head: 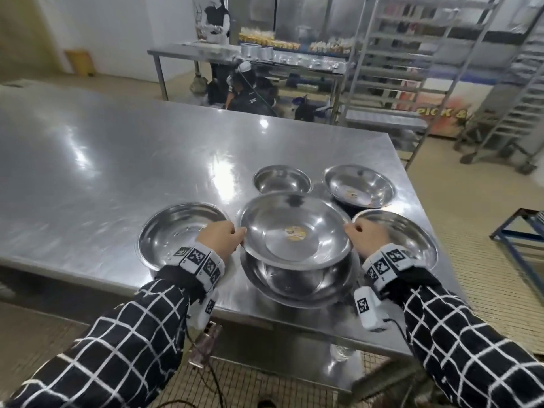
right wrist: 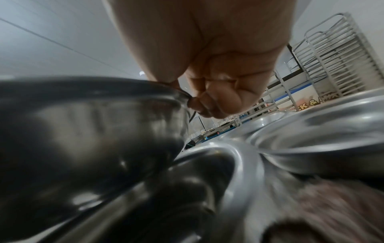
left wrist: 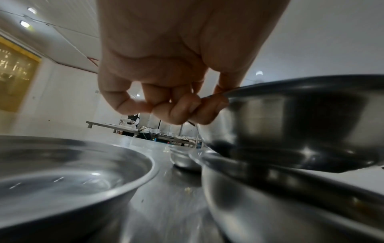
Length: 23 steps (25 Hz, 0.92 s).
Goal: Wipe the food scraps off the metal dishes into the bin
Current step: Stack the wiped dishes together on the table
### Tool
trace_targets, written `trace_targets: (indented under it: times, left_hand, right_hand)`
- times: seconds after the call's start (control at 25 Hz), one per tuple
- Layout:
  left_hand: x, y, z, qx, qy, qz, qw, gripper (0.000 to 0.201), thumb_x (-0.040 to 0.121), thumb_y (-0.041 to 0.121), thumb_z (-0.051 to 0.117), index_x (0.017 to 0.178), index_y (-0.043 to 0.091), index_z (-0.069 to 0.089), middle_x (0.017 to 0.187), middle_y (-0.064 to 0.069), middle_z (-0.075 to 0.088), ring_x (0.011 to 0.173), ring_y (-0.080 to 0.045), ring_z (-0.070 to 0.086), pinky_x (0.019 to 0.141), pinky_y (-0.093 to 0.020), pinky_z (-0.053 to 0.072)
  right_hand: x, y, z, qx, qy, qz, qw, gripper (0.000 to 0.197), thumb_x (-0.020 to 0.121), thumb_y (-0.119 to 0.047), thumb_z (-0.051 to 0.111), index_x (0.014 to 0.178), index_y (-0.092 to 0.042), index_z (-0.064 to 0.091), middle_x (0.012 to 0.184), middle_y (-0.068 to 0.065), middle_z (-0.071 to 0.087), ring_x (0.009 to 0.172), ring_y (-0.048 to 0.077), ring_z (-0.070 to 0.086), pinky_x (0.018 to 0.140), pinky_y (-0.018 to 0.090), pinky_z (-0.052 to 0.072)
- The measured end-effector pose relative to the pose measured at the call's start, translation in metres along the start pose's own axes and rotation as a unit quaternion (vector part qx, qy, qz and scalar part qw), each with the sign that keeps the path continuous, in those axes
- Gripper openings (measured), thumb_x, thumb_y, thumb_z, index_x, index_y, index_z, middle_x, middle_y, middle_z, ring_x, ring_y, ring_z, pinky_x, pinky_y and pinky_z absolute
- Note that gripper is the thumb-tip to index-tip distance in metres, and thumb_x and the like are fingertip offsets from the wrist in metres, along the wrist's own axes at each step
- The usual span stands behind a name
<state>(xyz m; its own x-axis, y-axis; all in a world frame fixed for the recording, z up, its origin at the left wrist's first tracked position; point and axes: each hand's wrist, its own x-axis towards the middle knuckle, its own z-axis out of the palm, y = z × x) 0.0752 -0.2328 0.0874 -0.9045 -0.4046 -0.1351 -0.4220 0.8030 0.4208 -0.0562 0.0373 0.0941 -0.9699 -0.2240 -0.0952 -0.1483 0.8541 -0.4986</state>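
Observation:
A wide metal bowl [head: 297, 245] with yellow food scraps [head: 295, 232] in its bottom hangs just above a second bowl [head: 297, 285] near the table's front edge. My left hand [head: 222, 235] pinches its left rim, my right hand [head: 363, 238] pinches its right rim. In the left wrist view my left hand [left wrist: 187, 105] curls its fingers on the bowl [left wrist: 301, 121] rim. The right wrist view shows my right hand [right wrist: 207, 102] gripping the bowl [right wrist: 83, 128] edge. No bin shows in any view.
Other metal bowls stand around: one left [head: 179, 231], one right [head: 409, 231], a small one behind [head: 282, 179], and one with scraps at back right [head: 359, 185]. The steel table [head: 88, 160] stretches left. Racks [head: 441, 69] stand at right; a person crouches beyond.

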Motion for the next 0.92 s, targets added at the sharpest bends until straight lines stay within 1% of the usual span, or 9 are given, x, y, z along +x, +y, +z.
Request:
trace_targets:
  times: [0.16,0.28,0.44,0.52,0.6,0.68,0.72,0.84,0.92]
  left_hand:
    - [-0.004,-0.017,0.031,0.064,-0.027,-0.002,0.998,0.048,0.098,0.045,0.033,0.081,0.011,0.062,0.079,-0.006,0.064,0.074,-0.018,0.061,0.077,-0.033,0.049]
    - [-0.005,-0.018,0.042,0.121,-0.028,0.017,0.992,0.052,0.097,0.049,0.031,0.079,0.013,0.064,0.078,-0.005,0.066,0.076,-0.02,0.062,0.084,-0.038,0.049]
    - [-0.008,-0.01,0.038,0.164,-0.017,0.02,0.986,0.049,0.097,0.05,0.031,0.081,0.017,0.064,0.077,0.001,0.064,0.071,-0.014,0.061,0.067,-0.028,0.044]
    - [-0.008,-0.002,0.032,0.166,-0.011,0.009,0.986,0.045,0.097,0.05,0.034,0.083,0.018,0.062,0.076,0.003,0.062,0.071,-0.014,0.059,0.067,-0.028,0.046]
    - [-0.005,0.013,0.023,0.13,-0.006,0.013,0.991,0.039,0.097,0.047,0.037,0.086,0.016,0.059,0.075,0.002,0.06,0.073,-0.016,0.059,0.068,-0.03,0.046]
    - [0.007,0.037,0.016,0.075,-0.02,0.029,0.997,0.025,0.098,0.043,0.039,0.09,0.023,0.051,0.072,0.004,0.055,0.072,-0.014,0.055,0.063,-0.028,0.04]
    - [0.013,0.051,0.013,0.049,-0.038,0.041,0.997,0.023,0.098,0.042,0.039,0.095,0.025,0.054,0.073,0.005,0.055,0.072,-0.013,0.054,0.063,-0.026,0.038]
    - [0.047,0.11,0.013,-0.02,-0.096,0.052,0.994,0.03,0.099,0.038,0.042,0.106,0.016,0.061,0.085,0.002,0.058,0.073,-0.01,0.052,0.063,-0.021,0.036]
    - [0.075,0.146,0.022,-0.097,-0.131,0.029,0.986,0.03,0.098,0.034,0.044,0.103,0.008,0.06,0.078,0.001,0.057,0.064,-0.009,0.051,0.06,-0.019,0.039]
  right_hand:
    - [-0.009,0.022,0.027,-0.051,-0.022,-0.002,0.998,0.027,0.097,-0.036,0.042,0.088,-0.013,0.052,0.088,0.007,0.059,0.078,0.021,0.054,0.067,0.03,0.04]
    - [-0.013,0.029,0.03,-0.122,-0.017,-0.012,0.992,0.026,0.095,-0.038,0.038,0.086,-0.018,0.052,0.081,0.001,0.058,0.076,0.019,0.057,0.067,0.032,0.046]
    - [-0.021,0.032,0.028,-0.172,-0.009,-0.036,0.984,0.024,0.095,-0.038,0.038,0.083,-0.021,0.049,0.07,-0.003,0.051,0.07,0.018,0.054,0.06,0.028,0.041]
    - [-0.019,0.034,0.028,-0.163,-0.007,-0.035,0.986,0.026,0.095,-0.038,0.039,0.075,-0.022,0.044,0.069,-0.002,0.05,0.068,0.018,0.052,0.06,0.029,0.04]
    - [-0.011,0.038,0.023,-0.097,-0.005,-0.019,0.995,0.03,0.095,-0.039,0.043,0.07,-0.023,0.043,0.071,0.0,0.052,0.065,0.016,0.05,0.058,0.028,0.039]
    - [0.007,0.041,0.009,-0.024,0.003,0.005,1.0,0.027,0.095,-0.038,0.047,0.078,-0.018,0.052,0.074,0.002,0.056,0.064,0.014,0.05,0.054,0.026,0.036]
    - [0.018,0.044,0.001,-0.004,0.003,0.008,1.0,0.025,0.095,-0.036,0.048,0.084,-0.015,0.055,0.078,0.003,0.059,0.065,0.015,0.051,0.054,0.026,0.036]
    - [0.07,0.061,-0.027,0.045,-0.018,0.009,0.999,0.02,0.095,-0.033,0.049,0.097,-0.014,0.056,0.087,0.009,0.063,0.074,0.025,0.059,0.065,0.031,0.047]
    - [0.107,0.078,-0.044,0.094,-0.011,0.03,0.995,0.019,0.092,-0.031,0.052,0.101,-0.016,0.058,0.091,0.011,0.065,0.077,0.028,0.061,0.071,0.037,0.053]
